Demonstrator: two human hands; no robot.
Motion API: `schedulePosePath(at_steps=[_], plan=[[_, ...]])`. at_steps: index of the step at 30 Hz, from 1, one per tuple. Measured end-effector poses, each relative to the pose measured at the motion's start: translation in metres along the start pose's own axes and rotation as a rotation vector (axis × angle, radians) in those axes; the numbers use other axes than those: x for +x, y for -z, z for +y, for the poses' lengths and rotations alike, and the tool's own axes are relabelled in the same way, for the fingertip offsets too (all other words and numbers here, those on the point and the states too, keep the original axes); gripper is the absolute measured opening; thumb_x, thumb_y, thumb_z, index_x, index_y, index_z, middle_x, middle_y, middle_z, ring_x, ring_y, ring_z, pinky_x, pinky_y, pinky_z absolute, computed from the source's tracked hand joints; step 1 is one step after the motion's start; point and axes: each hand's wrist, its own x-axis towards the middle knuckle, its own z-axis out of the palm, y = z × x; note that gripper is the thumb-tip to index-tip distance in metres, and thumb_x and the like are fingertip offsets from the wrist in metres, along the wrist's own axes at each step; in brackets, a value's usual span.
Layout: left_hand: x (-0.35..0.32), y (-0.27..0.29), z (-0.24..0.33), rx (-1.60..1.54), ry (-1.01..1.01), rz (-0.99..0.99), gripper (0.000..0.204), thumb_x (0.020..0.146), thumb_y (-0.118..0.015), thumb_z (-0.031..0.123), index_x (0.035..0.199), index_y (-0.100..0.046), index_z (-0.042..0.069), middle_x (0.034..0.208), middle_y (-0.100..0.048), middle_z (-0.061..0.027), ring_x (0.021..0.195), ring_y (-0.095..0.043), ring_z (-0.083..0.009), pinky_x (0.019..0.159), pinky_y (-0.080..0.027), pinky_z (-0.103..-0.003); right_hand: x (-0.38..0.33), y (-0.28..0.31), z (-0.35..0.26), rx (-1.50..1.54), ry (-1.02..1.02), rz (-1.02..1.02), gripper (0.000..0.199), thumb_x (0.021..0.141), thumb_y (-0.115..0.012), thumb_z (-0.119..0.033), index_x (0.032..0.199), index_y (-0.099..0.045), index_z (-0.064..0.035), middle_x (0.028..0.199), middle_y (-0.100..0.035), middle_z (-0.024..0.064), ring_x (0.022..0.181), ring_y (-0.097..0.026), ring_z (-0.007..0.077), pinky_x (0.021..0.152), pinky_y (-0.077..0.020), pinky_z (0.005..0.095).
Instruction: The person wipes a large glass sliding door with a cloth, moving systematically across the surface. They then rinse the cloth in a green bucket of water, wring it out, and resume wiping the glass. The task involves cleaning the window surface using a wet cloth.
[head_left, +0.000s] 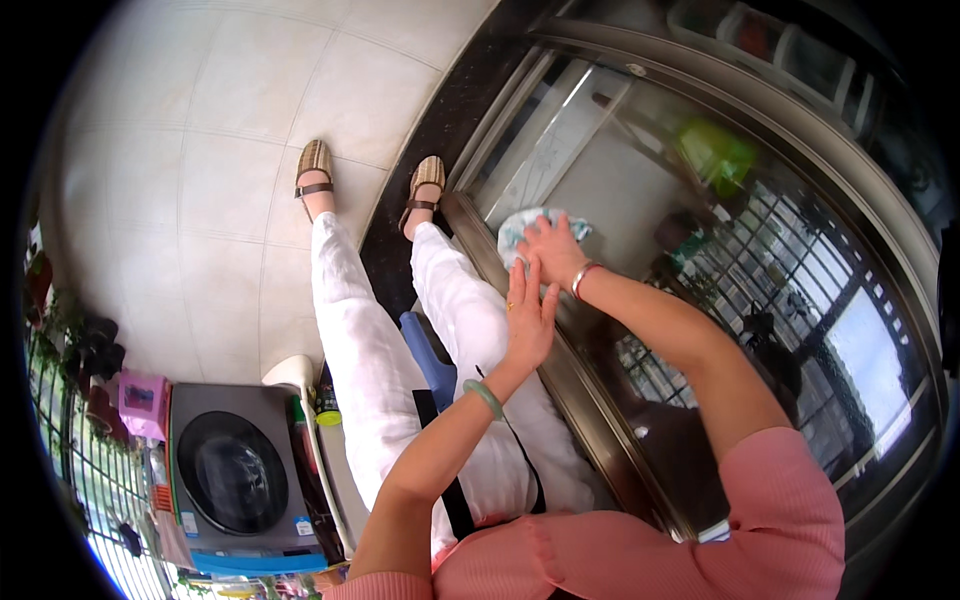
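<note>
My right hand (553, 252), with a silver and red bracelet at its wrist, presses a white and blue-green patterned cloth (511, 236) flat against the glass door panel (615, 165). Its fingers lie over the cloth, close to the panel's metal frame. Beside it is my left hand (530, 325), whose wrist wears a green bangle. The left fingers are stretched out and hold nothing. They reach toward the right hand along the metal door frame (570, 390); whether they touch the frame is hard to tell.
A dark front-loading washing machine (235, 475) stands at the lower left, near a pink basket (143, 403) and plants (60, 345) by a barred window. My sandalled feet stand by the dark door sill (400, 180). A blue object (428, 360) shows between my legs.
</note>
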Motion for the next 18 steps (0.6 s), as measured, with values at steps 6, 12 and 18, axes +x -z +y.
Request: schedulePosePath(at_steps=[6,12,18], plan=[[-0.046,0.006,0.014,-0.079,0.014,-0.075,0.062,0.107,-0.043,0.038,0.156,-0.028,0.002,0.162,-0.025,-0.0248,0.151,-0.02,-0.0398,0.121,-0.019,-0.048,-0.117,0.048,-0.014,0.095,0.216,-0.024,0.033,0.083,-0.068,-0.032,0.112,-0.069,-0.0168,0.113,-0.061,0.0046,0.113,-0.05,0.0293,0.093,-0.0379,0.054],[-0.033,-0.013,-0.022,-0.22,0.112,-0.021,0.062,0.108,-0.043,0.035,0.155,-0.027,-0.002,0.16,-0.027,-0.0252,0.15,-0.024,-0.0383,0.122,-0.022,-0.04,-0.074,0.015,-0.016,0.12,0.241,0.07,0.019,0.085,-0.064,-0.028,0.097,-0.073,-0.016,0.111,-0.062,0.003,0.115,-0.049,0.0274,0.091,-0.0367,0.0535],[0.025,0.018,-0.043,-0.149,0.144,0.036,0.062,0.108,-0.043,0.035,0.156,-0.026,-0.002,0.161,-0.029,-0.0233,0.151,-0.024,-0.0349,0.122,-0.021,-0.04,0.072,-0.045,-0.016,0.045,0.125,0.088,0.019,0.087,-0.059,-0.025,0.097,-0.074,-0.0191,0.111,-0.063,0.0021,0.116,-0.05,0.027,0.092,-0.0355,0.0534]])
